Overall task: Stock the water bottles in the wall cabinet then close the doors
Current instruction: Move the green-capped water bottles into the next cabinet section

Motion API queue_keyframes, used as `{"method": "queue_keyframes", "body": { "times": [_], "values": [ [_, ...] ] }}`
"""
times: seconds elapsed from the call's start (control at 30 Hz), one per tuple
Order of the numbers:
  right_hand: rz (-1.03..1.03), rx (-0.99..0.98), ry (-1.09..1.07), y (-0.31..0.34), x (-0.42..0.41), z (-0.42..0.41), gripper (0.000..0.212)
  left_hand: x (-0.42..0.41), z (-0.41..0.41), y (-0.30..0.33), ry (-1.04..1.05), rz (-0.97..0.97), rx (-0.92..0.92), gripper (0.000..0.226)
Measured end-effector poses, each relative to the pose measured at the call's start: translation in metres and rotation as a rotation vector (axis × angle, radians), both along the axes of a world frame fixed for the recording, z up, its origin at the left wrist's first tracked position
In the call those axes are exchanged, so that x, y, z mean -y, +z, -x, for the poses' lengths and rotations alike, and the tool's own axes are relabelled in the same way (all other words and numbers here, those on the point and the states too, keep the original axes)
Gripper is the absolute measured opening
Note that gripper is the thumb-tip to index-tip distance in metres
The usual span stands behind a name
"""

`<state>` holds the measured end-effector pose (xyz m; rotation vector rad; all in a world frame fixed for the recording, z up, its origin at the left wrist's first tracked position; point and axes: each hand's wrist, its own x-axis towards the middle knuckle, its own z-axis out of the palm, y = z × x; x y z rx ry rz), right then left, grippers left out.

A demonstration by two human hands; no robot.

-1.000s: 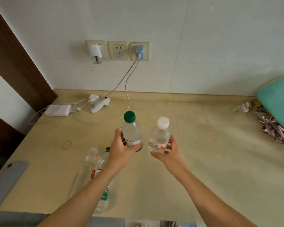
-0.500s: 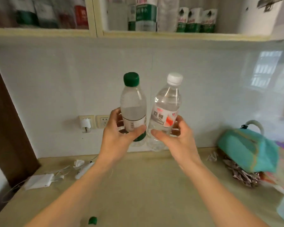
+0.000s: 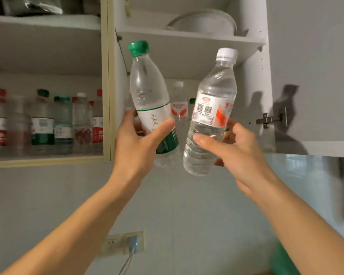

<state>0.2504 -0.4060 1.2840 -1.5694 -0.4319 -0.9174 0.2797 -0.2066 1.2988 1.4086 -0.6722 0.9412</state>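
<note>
My left hand (image 3: pixel 139 141) grips a clear water bottle with a green cap (image 3: pixel 147 92) around its lower label. My right hand (image 3: pixel 234 147) grips a white-capped water bottle with a red and white label (image 3: pixel 213 108). Both bottles are raised, tilted apart, in front of the open right bay of the wall cabinet (image 3: pixel 187 36). A white-capped bottle (image 3: pixel 179 104) stands deep in that bay. The left bay (image 3: pixel 46 157) holds several bottles with red, green and white caps (image 3: pixel 42 120).
The right cabinet door (image 3: pixel 314 76) stands open at the right with its hinge (image 3: pixel 270 119) showing. A white dish (image 3: pixel 203 20) lies on the upper right shelf. Wall sockets with a plugged charger (image 3: pixel 133 245) sit low on the tiled wall. Something green (image 3: pixel 282 261) is at bottom right.
Both hands have lifted the two bottles from the counter up to the cabinet's lower shelf. My view has swung up from the counter to the open cabinet.
</note>
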Motion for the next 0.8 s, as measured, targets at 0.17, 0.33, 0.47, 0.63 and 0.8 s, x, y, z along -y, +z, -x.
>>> {"method": "queue_keyframes", "body": {
  "times": [0.17,0.33,0.47,0.63,0.8],
  "values": [
    [0.087,-0.019,-0.067,0.052,0.023,-0.026,0.048,0.014,-0.032,0.05,0.081,-0.036,-0.132,0.053],
    [0.112,-0.124,-0.111,0.061,0.041,-0.067,0.052,0.024,-0.07,0.049,0.149,-0.101,-0.217,0.042],
    [0.055,-0.192,-0.075,0.061,0.049,-0.093,0.067,0.027,-0.088,0.057,0.141,-0.179,-0.268,0.034],
    [0.114,-0.212,-0.051,0.065,0.049,-0.113,0.049,0.031,-0.109,0.062,0.122,-0.23,-0.33,0.031],
    [0.143,-0.247,-0.036,0.064,0.041,-0.136,0.045,0.046,-0.129,0.058,0.17,-0.222,-0.317,0.031]
  ]
}}
